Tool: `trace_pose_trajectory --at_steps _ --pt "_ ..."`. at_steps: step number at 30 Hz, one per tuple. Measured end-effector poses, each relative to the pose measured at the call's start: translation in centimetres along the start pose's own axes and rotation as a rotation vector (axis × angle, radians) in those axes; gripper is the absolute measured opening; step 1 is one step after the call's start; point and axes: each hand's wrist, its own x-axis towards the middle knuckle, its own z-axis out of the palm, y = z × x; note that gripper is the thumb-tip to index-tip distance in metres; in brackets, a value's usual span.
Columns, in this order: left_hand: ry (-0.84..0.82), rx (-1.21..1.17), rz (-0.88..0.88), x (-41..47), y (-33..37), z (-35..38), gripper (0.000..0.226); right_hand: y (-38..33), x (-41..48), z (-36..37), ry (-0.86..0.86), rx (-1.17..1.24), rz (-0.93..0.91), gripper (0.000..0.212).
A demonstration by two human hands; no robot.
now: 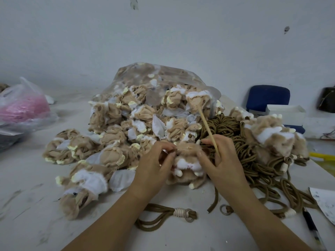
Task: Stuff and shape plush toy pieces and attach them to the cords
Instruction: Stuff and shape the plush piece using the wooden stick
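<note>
Plush (186, 164) near worktop (54, 223) front edge, mid-span, touching cords (233, 140). Left hand (154, 167) pinches its rim; right hand (219, 162) grips stick (208, 131), fingertips on opposite rim. We judge risks: stick slipping free, rim escaping pinch, seam tearing under pull.

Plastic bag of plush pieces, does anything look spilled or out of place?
Yes. The clear plastic bag lies on its side with its mouth open, and tan plush pieces have spilled out across the table.

Pale table (36, 214) bears plush pieces (63, 149), brown cords (262, 171), seemingly a pen (310, 225).
</note>
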Motion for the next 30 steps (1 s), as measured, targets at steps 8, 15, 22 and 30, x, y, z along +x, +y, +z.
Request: trace_pose_trajectory --at_steps 8,15,22,30 --pt "-0.002 0.103 0.149 -0.2 0.7 0.1 0.015 -0.7 0.0 0.8 -0.010 -0.152 -0.105 0.011" --pt "-0.217 0.098 0.178 -0.5 1.5 1.0 0.028 -1.5 -0.5 1.1 -0.139 -0.135 -0.138 0.018" --pt "-0.287 0.073 0.056 -0.6 1.1 1.2 0.016 -1.3 -0.6 1.1 -0.136 -0.116 -0.133 0.011" --pt "-0.115 0.134 -0.004 -0.2 0.6 0.6 0.017 0.5 0.5 -0.7 -0.004 0.075 0.244 0.009"
